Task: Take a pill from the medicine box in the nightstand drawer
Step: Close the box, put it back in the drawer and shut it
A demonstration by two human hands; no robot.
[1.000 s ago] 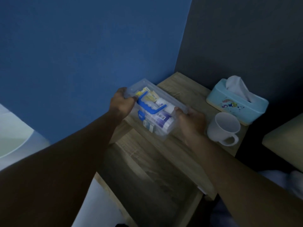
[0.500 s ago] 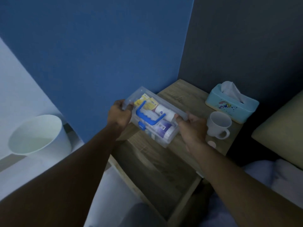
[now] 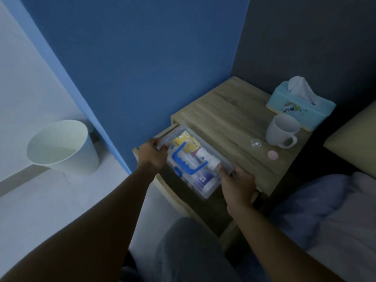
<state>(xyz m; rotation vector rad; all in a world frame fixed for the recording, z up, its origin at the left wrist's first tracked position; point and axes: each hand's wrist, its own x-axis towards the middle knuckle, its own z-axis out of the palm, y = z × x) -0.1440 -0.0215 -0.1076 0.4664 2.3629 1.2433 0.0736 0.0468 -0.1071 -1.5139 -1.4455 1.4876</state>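
- A clear plastic medicine box [image 3: 205,186] is held over the open nightstand drawer [image 3: 213,210], at the front edge of the nightstand top [image 3: 223,121]; whether its base rests on the drawer cannot be told.
- The right hand [image 3: 237,183] is clasped on the box's near right corner, fingers curled over the rim and thumb on the lid.
- The left hand [image 3: 153,155] is closed around the far left end of the box, fingertips hooked over its edge.
- The box's long axis is seen running from the far left to the near right, roughly along the nightstand's front edge, with its lid facing up.
- A blue carry handle [image 3: 187,161] is folded flat across the lid, and a blue latch [image 3: 178,171] sits on the near long side.
- Through the lid are seen a yellow packet [image 3: 186,142], a white bottle [image 3: 206,156] and a purple-and-white container [image 3: 203,179], all lying on their sides.
- On the nightstand top, beyond the right hand, a small pink disc [image 3: 272,155] and a small clear round cap [image 3: 255,143] are laid near each other, apart.
- Just behind them a white mug [image 3: 281,130] stands upright, handle toward the viewer; its contents cannot be made out.
- Farthest back, touching or just beside the mug, a pale blue tissue box [image 3: 300,107] is set with a white tissue standing out of its top.
- Far left, on the floor by the blue wall, a white waste bin [image 3: 63,147] is seen open.
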